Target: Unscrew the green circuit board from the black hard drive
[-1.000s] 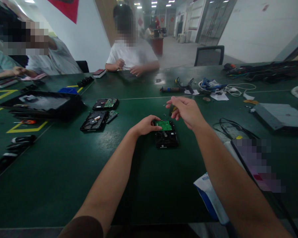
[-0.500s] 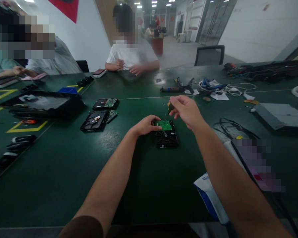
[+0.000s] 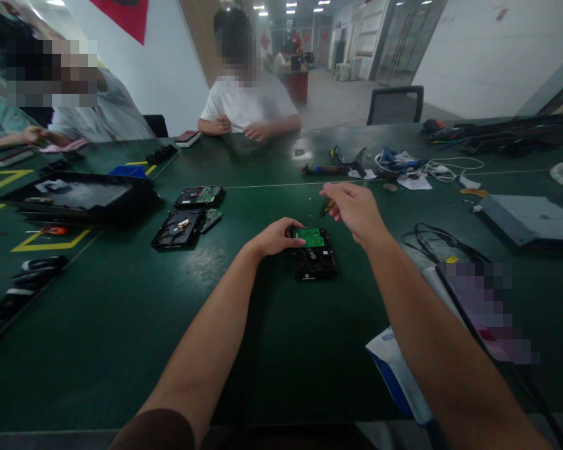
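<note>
A black hard drive lies on the green table with its green circuit board facing up at the far end. My left hand grips the drive's left side, with the thumb resting on the board and the fingers around the far corner. Pinched in my right hand is a small screwdriver with a dark and yellow handle. Its thin shaft points down at the far edge of the board; whether the tip touches a screw is too small to tell. A few tiny screws lie just beyond the drive.
To the left lie two more hard drives and a loose circuit board. A black tray stands further left. Cables, a grey metal box and a phone-like device are on the right. A person sits opposite.
My right hand has shifted slightly, and the screwdriver handle now tilts more to the right. My left hand and the hard drive stay in place.
</note>
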Motion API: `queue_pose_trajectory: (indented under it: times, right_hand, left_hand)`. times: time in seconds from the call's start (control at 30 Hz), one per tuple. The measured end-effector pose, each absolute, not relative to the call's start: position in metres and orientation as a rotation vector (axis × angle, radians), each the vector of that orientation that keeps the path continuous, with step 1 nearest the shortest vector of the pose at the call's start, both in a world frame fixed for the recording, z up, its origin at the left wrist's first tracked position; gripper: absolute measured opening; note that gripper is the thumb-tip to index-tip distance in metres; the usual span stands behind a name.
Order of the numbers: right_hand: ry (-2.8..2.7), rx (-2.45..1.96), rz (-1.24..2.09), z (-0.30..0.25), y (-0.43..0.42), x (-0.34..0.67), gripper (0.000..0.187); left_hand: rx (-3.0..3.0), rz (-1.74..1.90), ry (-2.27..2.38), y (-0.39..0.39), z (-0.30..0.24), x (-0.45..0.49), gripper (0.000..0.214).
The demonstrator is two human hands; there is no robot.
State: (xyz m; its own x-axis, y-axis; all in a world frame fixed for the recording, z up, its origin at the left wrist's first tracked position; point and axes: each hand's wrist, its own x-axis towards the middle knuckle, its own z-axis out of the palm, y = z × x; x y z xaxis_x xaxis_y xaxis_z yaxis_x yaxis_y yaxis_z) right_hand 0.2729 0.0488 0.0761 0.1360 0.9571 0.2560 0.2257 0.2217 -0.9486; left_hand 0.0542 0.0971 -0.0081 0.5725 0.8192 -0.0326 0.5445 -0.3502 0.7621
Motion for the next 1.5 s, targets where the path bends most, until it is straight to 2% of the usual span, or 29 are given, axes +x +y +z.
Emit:
queue_pose_trajectory:
  times: [0.4,0.57,0.73,0.9,1.1,1.33,1.5]
  right_hand:
    - [-1.259,-1.094,1.173,0.082,0.041,0.265,0.038]
    - [-1.292,-1.110,1.142,0.081,0.043,0.268,0.044]
    - [-1.312,-1.256,0.874,0.074,0.049,0.273,0.047]
    - [-1.311,-1.343,0.738,0.070,0.052,0.272,0.043]
    - [-1.253,-1.232,0.952,0.076,0.047,0.267,0.032]
    - [-1.313,-1.066,1.159,0.078,0.044,0.266,0.045]
    - [-1.324,-1.103,1.117,0.080,0.044,0.267,0.047]
  left_hand:
    - [2.059,0.475,1.070,0.095,-0.006,0.054,0.059]
    - [2.079,0.475,1.073,0.094,-0.006,0.054,0.059]
    - [2.072,0.461,1.094,0.093,-0.003,0.055,0.057]
    - [2.059,0.460,1.103,0.094,-0.004,0.055,0.060]
    - [2.045,0.489,1.067,0.094,-0.006,0.055,0.061]
    - [2.073,0.463,1.079,0.096,-0.006,0.054,0.059]
    - [2.077,0.457,1.071,0.096,-0.007,0.053,0.061]
